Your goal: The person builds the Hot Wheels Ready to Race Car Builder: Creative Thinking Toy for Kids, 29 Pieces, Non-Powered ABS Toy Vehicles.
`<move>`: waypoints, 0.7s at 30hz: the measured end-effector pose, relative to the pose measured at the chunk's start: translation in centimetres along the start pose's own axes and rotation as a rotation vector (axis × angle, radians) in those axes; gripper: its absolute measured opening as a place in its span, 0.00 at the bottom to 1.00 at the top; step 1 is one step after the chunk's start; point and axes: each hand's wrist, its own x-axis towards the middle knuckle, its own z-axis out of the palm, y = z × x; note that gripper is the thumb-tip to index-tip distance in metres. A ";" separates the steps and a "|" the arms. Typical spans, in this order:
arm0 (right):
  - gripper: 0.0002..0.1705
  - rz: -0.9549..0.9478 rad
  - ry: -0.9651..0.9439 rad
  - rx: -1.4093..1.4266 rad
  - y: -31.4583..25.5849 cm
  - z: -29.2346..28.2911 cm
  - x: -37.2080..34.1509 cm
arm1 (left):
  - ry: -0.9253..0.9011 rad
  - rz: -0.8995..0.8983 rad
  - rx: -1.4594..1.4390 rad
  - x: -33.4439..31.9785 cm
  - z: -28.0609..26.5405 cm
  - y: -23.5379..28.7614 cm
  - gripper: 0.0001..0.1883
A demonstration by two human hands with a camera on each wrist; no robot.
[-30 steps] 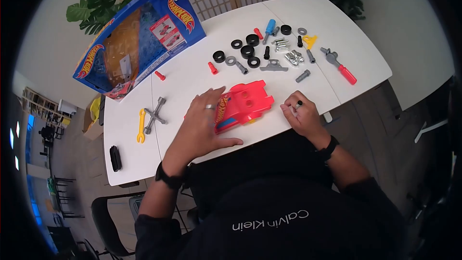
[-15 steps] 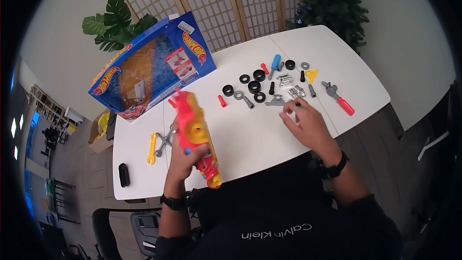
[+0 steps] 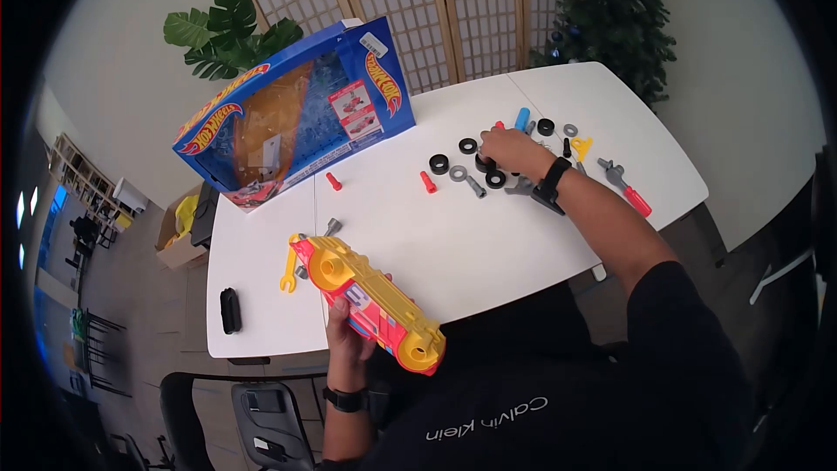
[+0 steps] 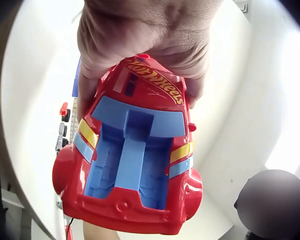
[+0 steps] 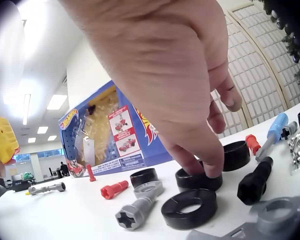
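Left grip (image 3: pixel 343 337) holds the car (image 3: pixel 372 301) tilted over the counter's near edge; my right grip (image 3: pixel 516 150) touches a tyre (image 5: pixel 196 184), whether pinching I can't tell. I should take its rim squarely and lift straight, clear of the other tyres (image 5: pixel 240 161).

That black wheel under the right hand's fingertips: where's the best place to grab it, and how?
Probably pinch the black wheel by its rim, from above, one finger inside the hole: it lies flat on the table, opening upward, with another wheel and a black ring close beside it.
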 end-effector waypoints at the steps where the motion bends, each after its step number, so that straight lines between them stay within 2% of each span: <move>1: 0.03 -0.001 -0.007 -0.011 -0.1 -0.1 -0.2 | 0.002 0.000 -0.016 0.0 0.0 -0.1 0.46; 4: 0.03 -0.018 0.049 -0.048 -0.7 -1.4 -0.4 | -0.050 -0.072 -0.071 0.3 0.0 0.0 0.46; 5: 0.05 0.030 0.061 0.043 -1.2 -2.5 -0.5 | -0.028 -0.066 -0.085 0.4 0.2 -0.2 0.46; 7: 0.07 -0.006 0.330 0.087 -3.9 -5.2 -1.6 | -0.050 -0.120 -0.045 0.9 0.6 -0.3 0.46; 9: 0.12 0.058 0.254 0.504 -7.5 -9.0 -3.1 | 0.003 -0.120 0.007 1.4 1.0 -0.9 0.47; 11: 0.19 -0.044 0.267 0.532 -12.9 -13.3 -5.3 | 0.063 -0.097 0.100 2.1 2.9 -1.3 0.48; 13: 0.26 -0.060 0.325 0.895 -17.1 -14.2 -7.4 | 0.086 -0.120 0.116 2.6 3.9 -1.7 0.51; 15: 0.31 -0.049 0.347 0.936 -20.4 -15.0 -8.7 | 0.084 -0.097 0.329 2.9 5.5 -2.1 0.55; 16: 0.35 -0.031 0.331 0.862 -21.0 -14.7 -9.0 | 0.070 -0.082 0.332 3.1 6.1 -2.3 0.57; 17: 0.35 -0.056 0.364 0.758 -21.4 -14.1 -9.1 | 0.055 -0.102 0.332 3.0 6.5 -2.6 0.57; 21: 0.31 -0.049 0.441 0.713 -22.2 -12.1 -9.6 | 0.019 -0.124 0.376 2.3 6.6 -2.8 0.60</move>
